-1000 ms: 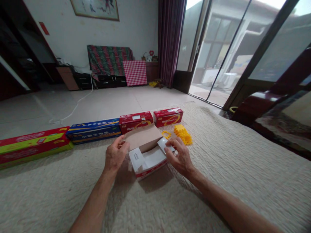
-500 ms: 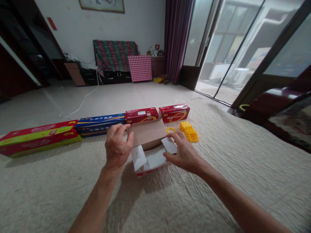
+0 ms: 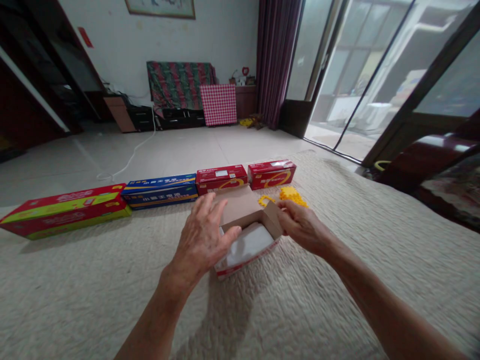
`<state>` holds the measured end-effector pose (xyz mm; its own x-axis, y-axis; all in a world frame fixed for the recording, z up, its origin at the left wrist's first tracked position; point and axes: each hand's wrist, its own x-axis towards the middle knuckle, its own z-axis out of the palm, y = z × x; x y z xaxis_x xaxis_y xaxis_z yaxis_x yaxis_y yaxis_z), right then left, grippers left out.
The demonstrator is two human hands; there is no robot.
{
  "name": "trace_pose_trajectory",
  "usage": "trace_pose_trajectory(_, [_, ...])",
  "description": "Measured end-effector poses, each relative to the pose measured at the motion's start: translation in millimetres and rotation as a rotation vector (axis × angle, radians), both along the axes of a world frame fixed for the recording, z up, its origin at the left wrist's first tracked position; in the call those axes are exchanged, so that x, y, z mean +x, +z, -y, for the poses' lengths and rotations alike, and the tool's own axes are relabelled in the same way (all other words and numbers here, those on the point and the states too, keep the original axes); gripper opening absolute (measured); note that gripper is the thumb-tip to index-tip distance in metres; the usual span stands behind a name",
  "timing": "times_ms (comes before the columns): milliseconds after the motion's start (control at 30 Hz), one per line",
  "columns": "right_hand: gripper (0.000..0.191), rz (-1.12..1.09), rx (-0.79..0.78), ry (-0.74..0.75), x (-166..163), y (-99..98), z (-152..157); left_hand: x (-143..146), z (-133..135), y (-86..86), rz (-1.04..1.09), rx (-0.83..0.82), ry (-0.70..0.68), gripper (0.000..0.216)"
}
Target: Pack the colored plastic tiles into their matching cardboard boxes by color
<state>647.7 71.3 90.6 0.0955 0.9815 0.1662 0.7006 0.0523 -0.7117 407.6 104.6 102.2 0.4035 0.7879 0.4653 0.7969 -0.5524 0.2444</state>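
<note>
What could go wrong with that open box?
The box's side flap might crease or tear if the right hand, whose fingers are at its edge, pulls too hard.

The yellow pieces lie just beyond that hand, so a bump could scatter them.

The left hand is spread close by the raised lid, so it could perhaps bend it.

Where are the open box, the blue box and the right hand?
Open box (image 3: 240,202): head view, on its raised lid.
Blue box (image 3: 161,195): head view, on its lettered front side.
Right hand (image 3: 302,224): head view, on its back.
</note>
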Motion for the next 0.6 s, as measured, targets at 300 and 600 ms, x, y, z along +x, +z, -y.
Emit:
trace_pose_trajectory(300, [0.019,0.298,0.288,-0.060,7,-12.4,-3,10,9,-1.0,-0.170,-0.166,-0.045,0.056])
trace_pose_trajectory(600, [0.031,0.419,-0.010,-0.002,-11,5.8,10,-44,-15,5.7,-0.142,-0.291,-0.223,0.059])
